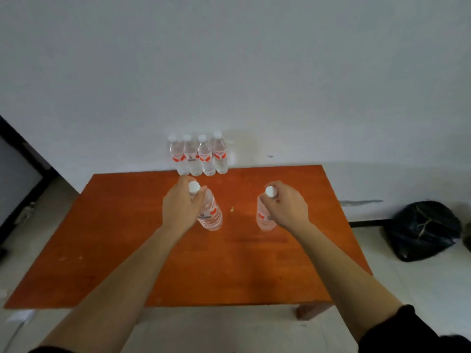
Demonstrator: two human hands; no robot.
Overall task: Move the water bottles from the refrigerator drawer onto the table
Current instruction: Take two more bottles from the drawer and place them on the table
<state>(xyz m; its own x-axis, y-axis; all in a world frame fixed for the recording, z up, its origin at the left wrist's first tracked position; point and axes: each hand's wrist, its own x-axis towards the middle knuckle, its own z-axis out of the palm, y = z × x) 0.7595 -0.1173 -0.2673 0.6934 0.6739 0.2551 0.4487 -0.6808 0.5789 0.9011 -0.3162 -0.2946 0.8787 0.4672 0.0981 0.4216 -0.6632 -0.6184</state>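
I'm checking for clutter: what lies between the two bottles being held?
Between the left bottle and the right bottle, the head view shows bare table with one small yellowish speck.

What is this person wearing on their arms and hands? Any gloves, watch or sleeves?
No gloves: the left hand and right hand are bare, with no ring, watch or band visible. Both forearms are uncovered. A black fabric sleeve starts near the right elbow; a sliver of dark sleeve shows on the left arm at the frame's bottom edge.
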